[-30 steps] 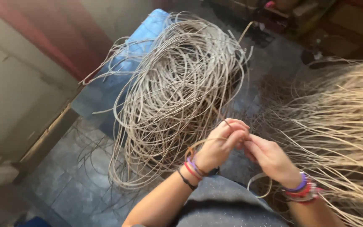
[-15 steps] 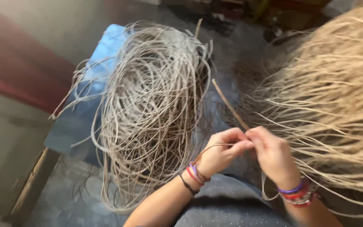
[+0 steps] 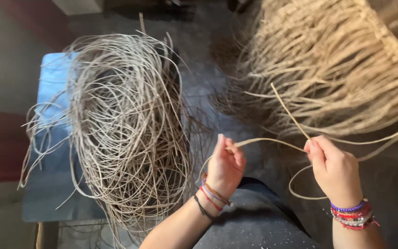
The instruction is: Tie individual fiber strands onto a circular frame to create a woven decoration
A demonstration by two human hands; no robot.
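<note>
1. Risk of kinking or snapping the strand [image 3: 268, 140] stretched between the hands, judging from how thin it looks where it arches; a hard pull apart would do it.
2. Risk of snagging: the long end sweeps right, close under the hanging fringe of pale fibres [image 3: 342, 64], and a loop droops below the right hand; either could catch and tangle.
3. Risk of dragging extra strands loose from the big coil [image 3: 125, 124] on the blue stool [image 3: 51, 87], just beside the left hand, if a sleeve or wrist brushes it.
4. Left hand [image 3: 224, 168]: fingers curled nearly closed, fingertips pinching one end of the strand, palm turned inward, thread bracelets [image 3: 213, 196] at the wrist.
5. Right hand [image 3: 335, 170]: closed in a loose fist, thumb and forefinger gripping the strand where a stiff stub sticks up and away; bead bracelets [image 3: 353, 214] at the wrist.
6. Strand held in the air above the lap [image 3: 254, 226], between coil and fringe, touching neither.
</note>
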